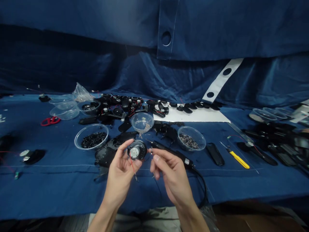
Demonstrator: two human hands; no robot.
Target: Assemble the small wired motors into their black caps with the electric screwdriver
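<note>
Left hand point(117, 172): closed around the speaker point(137, 150), fingers curled behind its rim, its silver centre facing up.

Right hand point(171, 176): thumb and fingertips point(154, 158) pinched together just beside the speaker's edge; whatever they hold is too small to tell.

Speaker: raised above the table, between the hands, with a red wire point(132, 165) hanging loose below it.

Best hold: a rim grip like this seems right, since it leaves the silver centre untouched; the loose wire looks easy to snag.

Nearby: a soldering iron point(172, 153) lies just behind the right hand, its cable point(203, 183) curving toward the table edge. A black housing point(108, 153) sits under the left wrist's side.

In the way: bowls of black screws point(93, 139), silver screws point(142, 122) and dark screws point(191, 139) crowd the space ahead.

Rest: red scissors point(50, 120), a yellow screwdriver point(238, 159) and heaped black parts point(118, 106) lie on blue cloth point(48, 193).
</note>
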